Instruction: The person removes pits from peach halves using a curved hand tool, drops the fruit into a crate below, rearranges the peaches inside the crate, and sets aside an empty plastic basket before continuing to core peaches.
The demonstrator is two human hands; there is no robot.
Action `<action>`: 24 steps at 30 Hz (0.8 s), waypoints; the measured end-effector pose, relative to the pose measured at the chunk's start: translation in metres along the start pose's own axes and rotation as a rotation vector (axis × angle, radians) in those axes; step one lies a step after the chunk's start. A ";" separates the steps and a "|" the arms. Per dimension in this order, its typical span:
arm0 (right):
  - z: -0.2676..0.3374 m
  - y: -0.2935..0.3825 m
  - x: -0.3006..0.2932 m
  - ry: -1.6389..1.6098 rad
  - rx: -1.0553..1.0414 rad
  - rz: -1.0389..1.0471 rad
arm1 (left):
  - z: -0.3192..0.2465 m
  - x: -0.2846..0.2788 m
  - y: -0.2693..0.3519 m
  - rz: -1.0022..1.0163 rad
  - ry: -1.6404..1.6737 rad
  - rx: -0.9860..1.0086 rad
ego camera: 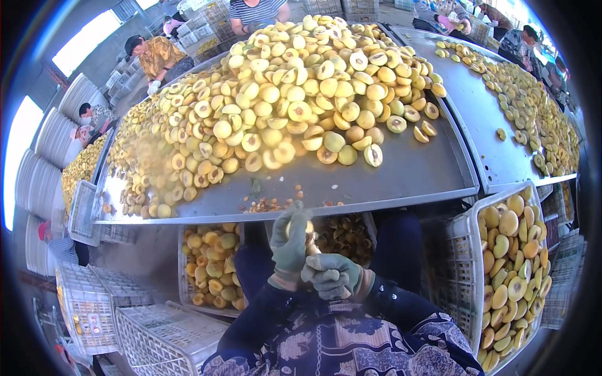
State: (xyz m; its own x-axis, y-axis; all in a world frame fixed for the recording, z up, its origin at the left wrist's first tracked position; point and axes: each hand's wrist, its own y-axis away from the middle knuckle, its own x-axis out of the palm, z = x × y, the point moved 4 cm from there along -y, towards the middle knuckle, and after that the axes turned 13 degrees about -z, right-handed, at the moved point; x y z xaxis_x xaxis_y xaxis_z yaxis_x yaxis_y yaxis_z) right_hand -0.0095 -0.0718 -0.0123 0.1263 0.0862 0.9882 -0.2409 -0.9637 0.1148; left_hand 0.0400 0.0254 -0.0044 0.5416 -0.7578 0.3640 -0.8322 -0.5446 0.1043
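Observation:
My left hand (289, 251), in a grey-green glove, is raised at the front edge of the metal table and grips a piece of yellow stone fruit (309, 227), partly hidden by the fingers. Just below it my gloved right hand (333, 276) is closed around a small tool (312, 245); its pale shaft or handle points up at the fruit, and its tip cannot be made out. Beyond both hands, a large heap of halved yellow stone fruit (282, 98), probably peaches or apricots, covers much of the metal table (400, 181). Several halves show brown pits or hollows.
Small pit scraps (268, 205) lie near the table edge. Under it stand a crate of fruit halves (214, 268) and a container of darker pieces (345, 239). A full plastic crate (510, 277) is at right, stacked crates (164, 336) at left. Other people work around the tables.

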 end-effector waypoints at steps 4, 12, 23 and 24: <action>0.013 0.006 0.007 0.148 -0.143 -0.134 | -0.032 -0.060 -0.066 -0.194 -0.100 0.092; 0.057 -0.013 -0.080 0.026 -0.355 -0.939 | -0.087 -0.091 -0.163 0.168 -1.596 0.831; 0.058 0.000 -0.036 0.625 -0.322 -1.123 | 0.009 0.055 -0.233 0.434 -1.921 0.341; 0.057 0.000 -0.044 0.618 -0.326 -1.125 | 0.013 0.050 -0.233 0.443 -1.922 0.343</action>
State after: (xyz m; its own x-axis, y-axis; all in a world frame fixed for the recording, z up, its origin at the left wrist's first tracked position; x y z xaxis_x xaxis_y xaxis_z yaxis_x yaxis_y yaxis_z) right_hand 0.0400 -0.0904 -0.0613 -0.0275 0.9770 0.2113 -0.5233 -0.1942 0.8297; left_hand 0.2627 0.1096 -0.0222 -0.0665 -0.0303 -0.9973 -0.9923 -0.1030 0.0693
